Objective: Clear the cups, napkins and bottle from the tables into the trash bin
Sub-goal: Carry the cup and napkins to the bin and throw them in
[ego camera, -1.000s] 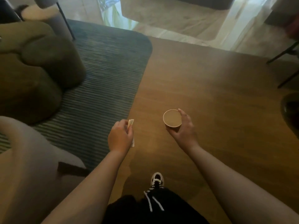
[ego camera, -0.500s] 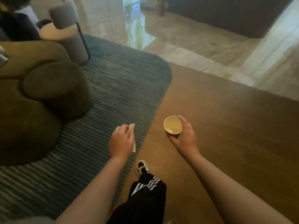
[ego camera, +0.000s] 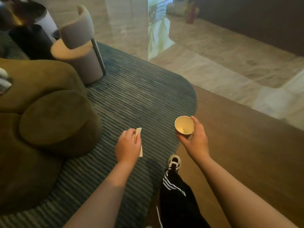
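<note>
A paper cup (ego camera: 184, 127) is held upright in the right hand (ego camera: 195, 140), with the fingers (ego camera: 196, 123) curled round its side. A folded napkin (ego camera: 137, 134) is pinched in the left hand (ego camera: 128, 148). No trash bin is seen. The cup is best kept level and the napkin pinched tight while the bin is looked for.

Worn on the head, looking forward and steeply down past both forearms. Close over the striped rug (ego camera: 131, 99) and wooden floor (ego camera: 246, 153) near; olive sofa (ego camera: 41, 112) left, pale stone floor (ego camera: 230, 63) far. Single view only.
</note>
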Demonstrator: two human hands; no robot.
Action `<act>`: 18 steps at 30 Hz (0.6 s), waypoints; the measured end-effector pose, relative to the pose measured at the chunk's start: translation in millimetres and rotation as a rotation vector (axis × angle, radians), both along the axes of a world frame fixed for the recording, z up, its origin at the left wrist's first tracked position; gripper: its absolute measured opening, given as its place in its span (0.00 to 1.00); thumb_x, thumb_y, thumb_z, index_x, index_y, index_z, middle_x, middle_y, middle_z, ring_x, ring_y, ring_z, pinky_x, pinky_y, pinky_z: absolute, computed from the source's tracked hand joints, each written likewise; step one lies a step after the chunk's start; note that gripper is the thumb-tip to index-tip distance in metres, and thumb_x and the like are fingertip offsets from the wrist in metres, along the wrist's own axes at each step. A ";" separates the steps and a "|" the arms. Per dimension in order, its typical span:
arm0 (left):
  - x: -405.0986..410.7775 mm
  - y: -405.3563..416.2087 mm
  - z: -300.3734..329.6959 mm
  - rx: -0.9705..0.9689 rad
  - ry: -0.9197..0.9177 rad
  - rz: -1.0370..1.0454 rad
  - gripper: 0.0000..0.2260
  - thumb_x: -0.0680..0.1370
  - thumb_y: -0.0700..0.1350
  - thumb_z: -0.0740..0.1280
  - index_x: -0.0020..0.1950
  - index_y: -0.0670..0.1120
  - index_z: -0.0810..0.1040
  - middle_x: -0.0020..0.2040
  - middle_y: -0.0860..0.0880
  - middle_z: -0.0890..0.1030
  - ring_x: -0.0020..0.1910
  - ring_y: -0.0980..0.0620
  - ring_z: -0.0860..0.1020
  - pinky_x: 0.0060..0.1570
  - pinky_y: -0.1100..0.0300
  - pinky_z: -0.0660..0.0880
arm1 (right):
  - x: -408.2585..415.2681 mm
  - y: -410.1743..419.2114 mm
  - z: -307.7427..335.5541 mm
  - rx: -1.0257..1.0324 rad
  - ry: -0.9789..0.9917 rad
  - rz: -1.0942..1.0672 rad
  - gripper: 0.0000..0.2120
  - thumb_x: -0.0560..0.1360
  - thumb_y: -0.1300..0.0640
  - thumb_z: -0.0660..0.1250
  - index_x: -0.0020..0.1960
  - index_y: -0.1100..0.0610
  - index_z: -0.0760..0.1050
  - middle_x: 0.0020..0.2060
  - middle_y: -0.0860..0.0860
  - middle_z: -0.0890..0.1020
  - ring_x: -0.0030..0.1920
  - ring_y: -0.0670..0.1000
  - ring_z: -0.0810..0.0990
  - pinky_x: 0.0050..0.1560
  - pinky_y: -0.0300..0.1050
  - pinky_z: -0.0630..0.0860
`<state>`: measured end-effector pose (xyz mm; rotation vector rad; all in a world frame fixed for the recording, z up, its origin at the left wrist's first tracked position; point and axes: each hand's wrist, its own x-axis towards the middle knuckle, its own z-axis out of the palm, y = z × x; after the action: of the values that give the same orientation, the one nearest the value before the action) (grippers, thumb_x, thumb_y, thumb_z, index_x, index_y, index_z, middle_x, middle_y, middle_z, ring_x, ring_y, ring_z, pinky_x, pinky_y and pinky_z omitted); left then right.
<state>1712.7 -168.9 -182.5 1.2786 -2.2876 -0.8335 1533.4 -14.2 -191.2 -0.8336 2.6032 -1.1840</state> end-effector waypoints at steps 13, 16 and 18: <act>-327.3 -291.8 26.1 -0.003 0.004 0.137 0.07 0.79 0.45 0.63 0.48 0.42 0.77 0.44 0.45 0.76 0.41 0.46 0.75 0.42 0.48 0.75 | -355.3 -305.7 16.6 0.035 -0.066 0.181 0.40 0.69 0.46 0.74 0.74 0.48 0.57 0.68 0.48 0.68 0.66 0.50 0.69 0.59 0.45 0.68; -383.2 -348.6 32.3 -0.004 -0.007 0.202 0.07 0.79 0.47 0.63 0.48 0.44 0.76 0.44 0.47 0.76 0.41 0.48 0.74 0.42 0.50 0.75 | -408.3 -368.4 22.3 0.049 -0.076 0.217 0.40 0.69 0.47 0.74 0.74 0.48 0.56 0.69 0.47 0.68 0.67 0.50 0.69 0.59 0.43 0.66; -415.6 -385.7 31.2 -0.009 0.004 0.229 0.07 0.79 0.47 0.63 0.46 0.45 0.76 0.42 0.48 0.75 0.38 0.51 0.74 0.39 0.52 0.75 | -440.1 -413.0 21.0 0.060 -0.082 0.237 0.40 0.69 0.47 0.74 0.74 0.47 0.56 0.68 0.47 0.67 0.66 0.50 0.69 0.58 0.42 0.65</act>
<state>1297.1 -554.6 -151.3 1.4985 -2.0882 -0.7427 1093.3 -427.2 -170.2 -1.0246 2.3826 -1.0467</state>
